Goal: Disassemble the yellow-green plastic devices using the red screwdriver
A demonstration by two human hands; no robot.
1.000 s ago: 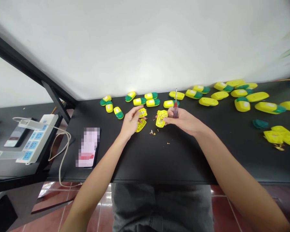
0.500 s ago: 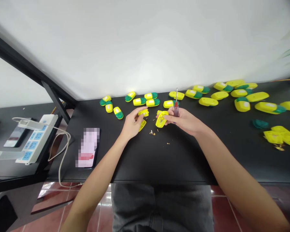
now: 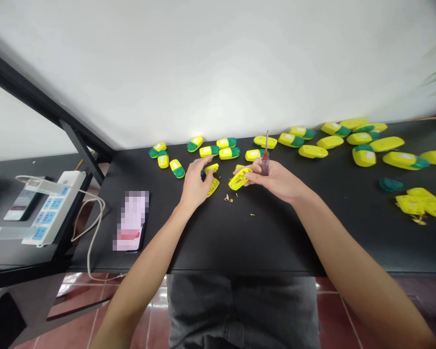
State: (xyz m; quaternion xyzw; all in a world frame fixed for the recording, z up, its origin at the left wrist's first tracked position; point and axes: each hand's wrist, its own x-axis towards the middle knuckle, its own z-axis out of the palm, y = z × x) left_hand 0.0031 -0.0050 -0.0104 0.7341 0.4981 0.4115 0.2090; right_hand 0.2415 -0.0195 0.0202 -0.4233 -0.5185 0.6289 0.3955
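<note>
My right hand (image 3: 279, 179) grips a yellow plastic shell half (image 3: 240, 179), its hollow inner side showing, between thumb and fingers. A screwdriver (image 3: 265, 162) with a clear-and-red handle is tucked in the same hand, its shaft pointing up. Over the table, my left hand (image 3: 196, 180) has thumb and fingers apart. Just beyond its fingertips lies a small yellow piece (image 3: 212, 168), with something dark green beside it. Another yellow shell half (image 3: 213, 187) rests under the left thumb. Small screws and metal bits (image 3: 228, 198) are scattered between the hands.
Several yellow-and-green capsule-shaped casings (image 3: 229, 153) line the back of the black table (image 3: 218, 242) along the wall. Opened yellow shells (image 3: 427, 203) and a green cap (image 3: 391, 184) lie at the right. A phone (image 3: 132, 220), a power strip (image 3: 56, 208) and a white cable (image 3: 101, 218) are on the left.
My left fingers have spread and let go of the small yellow piece, which now sits slightly lower left. My right hand has tilted the shell half and moved it slightly left.
</note>
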